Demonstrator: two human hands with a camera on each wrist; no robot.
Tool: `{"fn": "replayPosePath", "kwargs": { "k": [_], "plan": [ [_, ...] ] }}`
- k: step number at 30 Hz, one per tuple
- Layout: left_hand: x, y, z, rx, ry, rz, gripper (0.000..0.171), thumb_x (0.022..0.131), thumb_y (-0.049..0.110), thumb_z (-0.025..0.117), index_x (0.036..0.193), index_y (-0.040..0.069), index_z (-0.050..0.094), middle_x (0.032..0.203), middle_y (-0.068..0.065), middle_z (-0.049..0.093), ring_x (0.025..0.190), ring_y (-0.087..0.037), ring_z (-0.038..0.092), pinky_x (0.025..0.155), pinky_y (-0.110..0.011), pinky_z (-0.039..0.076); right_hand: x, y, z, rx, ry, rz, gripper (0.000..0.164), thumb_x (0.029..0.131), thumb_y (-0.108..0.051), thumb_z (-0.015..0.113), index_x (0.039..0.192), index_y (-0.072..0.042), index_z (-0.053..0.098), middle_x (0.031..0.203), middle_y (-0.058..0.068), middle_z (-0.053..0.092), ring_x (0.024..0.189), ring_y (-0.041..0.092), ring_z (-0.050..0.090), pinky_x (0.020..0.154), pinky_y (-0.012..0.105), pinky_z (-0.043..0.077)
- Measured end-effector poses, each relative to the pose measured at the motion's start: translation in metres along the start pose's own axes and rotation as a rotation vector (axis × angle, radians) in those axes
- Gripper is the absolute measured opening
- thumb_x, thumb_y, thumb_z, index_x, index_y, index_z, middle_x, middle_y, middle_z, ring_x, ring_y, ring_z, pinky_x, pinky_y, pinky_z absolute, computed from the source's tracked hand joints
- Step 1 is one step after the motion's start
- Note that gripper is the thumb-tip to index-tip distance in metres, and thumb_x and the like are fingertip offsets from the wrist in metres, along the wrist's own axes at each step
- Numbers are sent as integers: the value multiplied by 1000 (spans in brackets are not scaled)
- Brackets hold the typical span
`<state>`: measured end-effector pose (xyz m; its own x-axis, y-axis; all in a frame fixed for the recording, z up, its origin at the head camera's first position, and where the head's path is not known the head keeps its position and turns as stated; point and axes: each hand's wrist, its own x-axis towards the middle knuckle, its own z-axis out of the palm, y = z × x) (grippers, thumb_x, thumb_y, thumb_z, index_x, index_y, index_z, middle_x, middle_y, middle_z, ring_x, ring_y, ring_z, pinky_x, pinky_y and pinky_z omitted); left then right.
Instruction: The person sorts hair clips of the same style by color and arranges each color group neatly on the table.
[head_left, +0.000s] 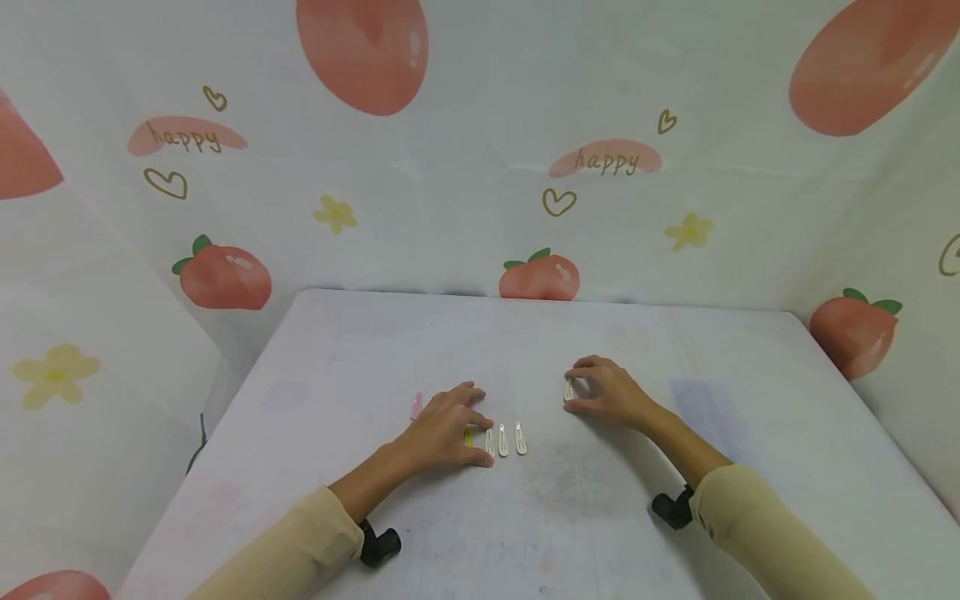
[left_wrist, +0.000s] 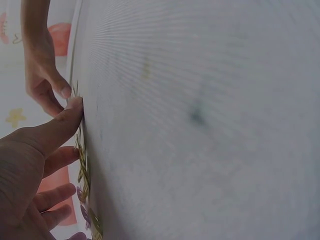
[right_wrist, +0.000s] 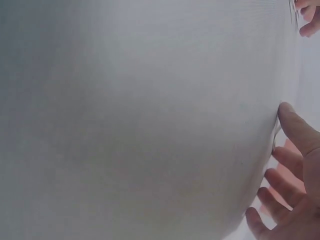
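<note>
In the head view my right hand pinches a white snap hair clip by its two ends, thumb near and forefinger far. The clip stays close to the tabletop. Over to the left, my left hand spans another white hair clip between thumb and forefinger. Two more white hair clips, a middle one and a right one, lie beside it in a row. A yellow hair clip shows partly under the left fingers, and a pink hair clip lies beyond that hand, partly covered.
The clips lie on a white table with faint stains. A printed cloth with peaches hangs behind and at both sides. Each wrist carries a small black camera, the left one and the right one. A dark cord hangs at the left edge.
</note>
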<state>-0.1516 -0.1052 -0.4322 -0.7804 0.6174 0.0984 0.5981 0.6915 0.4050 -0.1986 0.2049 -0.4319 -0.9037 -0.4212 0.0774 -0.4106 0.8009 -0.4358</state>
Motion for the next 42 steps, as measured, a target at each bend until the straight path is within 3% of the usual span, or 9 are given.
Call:
{"fn": "replayPosePath", "kwargs": {
  "k": [8,17,20,29,42],
  "plan": [
    [1,-1,1,-1,-3,6,48,71,43,88,108,13,79,138,-13,58,141,-33,38,110,-52,35,-1,-9,1,122,-72,7,43,79,-23,85,116,-5,71,125,18,61,122,39,53,104,57,41],
    [2,-1,0,10,-2,8,51,71,46,87,109,13,79,139,-13,57,141,-33,38,110,-52,35,-10,-38,8,168,-170,-137,46,77,-26,86,118,-9,71,125,10,60,120,31,54,103,52,44],
    [2,-1,0,17,-2,10,51,71,47,87,109,13,79,139,-12,57,141,-32,38,110,-52,36,-15,-46,11,151,-172,-175,45,77,-25,87,116,-10,72,124,9,59,121,31,53,102,54,43],
    [2,-3,0,20,5,25,51,70,46,88,107,13,79,139,-13,57,142,-33,37,109,-52,36,-22,-52,17,112,-146,-163,45,75,-28,88,116,-15,74,127,11,60,127,35,49,99,71,37],
    [2,-3,-1,30,-3,54,50,71,48,87,108,15,79,140,-11,55,144,-33,34,111,-53,34,-23,-48,18,130,-152,-159,51,74,-33,88,119,-14,72,128,8,59,125,32,51,102,64,38]
  ]
}}
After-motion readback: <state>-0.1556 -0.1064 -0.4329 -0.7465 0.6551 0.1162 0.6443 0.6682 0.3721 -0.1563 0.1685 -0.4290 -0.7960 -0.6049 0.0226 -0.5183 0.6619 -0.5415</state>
